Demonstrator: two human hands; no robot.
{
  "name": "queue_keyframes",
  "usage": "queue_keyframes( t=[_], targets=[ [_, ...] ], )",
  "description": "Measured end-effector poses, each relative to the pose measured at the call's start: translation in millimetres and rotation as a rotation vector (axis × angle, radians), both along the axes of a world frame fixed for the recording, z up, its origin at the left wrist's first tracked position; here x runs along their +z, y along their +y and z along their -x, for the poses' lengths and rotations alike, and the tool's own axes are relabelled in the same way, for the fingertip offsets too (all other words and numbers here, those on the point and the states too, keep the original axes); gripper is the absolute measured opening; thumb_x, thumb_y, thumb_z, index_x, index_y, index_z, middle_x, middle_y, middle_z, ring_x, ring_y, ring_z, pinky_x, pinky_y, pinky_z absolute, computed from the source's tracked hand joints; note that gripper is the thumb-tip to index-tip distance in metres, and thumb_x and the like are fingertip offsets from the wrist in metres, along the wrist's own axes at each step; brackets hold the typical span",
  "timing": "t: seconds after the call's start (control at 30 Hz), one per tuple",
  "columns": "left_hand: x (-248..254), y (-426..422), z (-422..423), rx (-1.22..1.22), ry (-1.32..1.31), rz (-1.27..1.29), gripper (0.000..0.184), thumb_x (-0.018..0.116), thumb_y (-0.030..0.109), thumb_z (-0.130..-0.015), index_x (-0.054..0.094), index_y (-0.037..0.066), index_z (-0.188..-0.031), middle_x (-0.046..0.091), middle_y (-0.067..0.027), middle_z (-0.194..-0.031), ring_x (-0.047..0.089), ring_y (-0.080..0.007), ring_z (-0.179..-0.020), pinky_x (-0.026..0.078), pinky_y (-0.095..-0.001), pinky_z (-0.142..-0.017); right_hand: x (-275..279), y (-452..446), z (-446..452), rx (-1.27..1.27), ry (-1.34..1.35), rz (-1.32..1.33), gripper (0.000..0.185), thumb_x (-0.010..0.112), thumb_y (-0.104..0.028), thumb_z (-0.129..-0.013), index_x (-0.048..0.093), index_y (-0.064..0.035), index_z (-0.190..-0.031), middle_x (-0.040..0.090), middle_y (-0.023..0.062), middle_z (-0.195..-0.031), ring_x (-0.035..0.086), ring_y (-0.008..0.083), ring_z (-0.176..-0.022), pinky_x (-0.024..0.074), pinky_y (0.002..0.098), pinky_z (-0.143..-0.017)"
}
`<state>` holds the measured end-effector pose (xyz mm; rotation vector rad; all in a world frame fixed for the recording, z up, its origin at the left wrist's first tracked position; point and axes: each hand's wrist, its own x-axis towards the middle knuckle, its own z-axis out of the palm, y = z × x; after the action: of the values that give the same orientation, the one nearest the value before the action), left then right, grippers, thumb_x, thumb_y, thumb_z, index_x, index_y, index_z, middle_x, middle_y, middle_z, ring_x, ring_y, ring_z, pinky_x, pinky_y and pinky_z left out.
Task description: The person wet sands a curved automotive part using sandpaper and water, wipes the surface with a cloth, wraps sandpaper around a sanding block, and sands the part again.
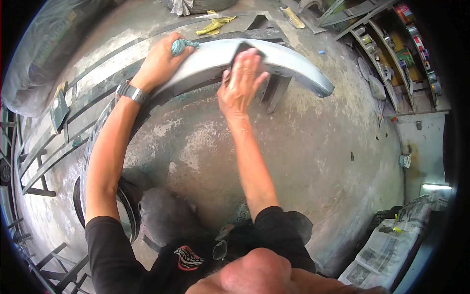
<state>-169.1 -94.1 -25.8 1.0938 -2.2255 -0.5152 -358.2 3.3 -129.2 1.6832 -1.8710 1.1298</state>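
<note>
- Black cloth of the shirt (122, 262) is nearest to us, and a pair of glasses (220, 249) hangs at the chest; we judge that a deep lean could make them fall.
- The right hand (241, 83) is spread flat, its thumb apart, with a dark pad (243, 48) beneath the fingers. Its outline is blurred. If the pressure goes only to the fingertips, we think the pad could mark the surface unevenly, or slip over the inner edge and let the skin scrape.
- The left hand (159, 61) is closed around a teal cloth (182, 46) and rests on the panel. If grit sits in this cloth, it could scratch; if the hand presses too weakly, the panel could turn.
- The pale curved panel (208, 53) lies across the work, under both hands. Its right end reaches out past the support leg (277, 93), so a strong push there could, in our opinion, tip it. We cannot see how it is fixed.
- Farther, a yellow cloth (216, 24) lies behind the panel, apart from both hands.
</note>
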Motion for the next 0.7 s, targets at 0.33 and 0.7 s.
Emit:
queue_keyframes(
  t=[0.33, 0.7],
  targets=[
    [-2, 0, 0, 0.014, 0.067, -0.033, 0.039, 0.07, 0.032, -0.094, 0.063, 0.0, -0.115, 0.069, -0.0252, -0.103, 0.067, -0.04, -0.101, 0.051, -0.0435, -0.088, 22, -6, -41, -0.04, -0.191, -0.099, 0.075, 0.039, -0.043, -0.106, 0.013, -0.0015, -0.162, 0.008, 0.0197, -0.17, 0.003, 0.0343, -0.158, -0.0084, 0.0656, -0.119],
    [-6, -4, -2, -0.009, 0.049, 0.067, 0.036, 0.071, 0.031, -0.095, 0.066, 0.002, -0.116, 0.065, -0.0231, -0.114, 0.062, -0.0371, -0.111, 0.048, -0.0428, -0.096, 33, -2, 14, -0.205, -0.174, -0.111, 0.068, 0.036, -0.037, -0.108, 0.013, -0.0066, -0.163, 0.007, 0.0159, -0.17, 0.006, 0.0356, -0.157, -0.0007, 0.0714, -0.117]
  ],
)
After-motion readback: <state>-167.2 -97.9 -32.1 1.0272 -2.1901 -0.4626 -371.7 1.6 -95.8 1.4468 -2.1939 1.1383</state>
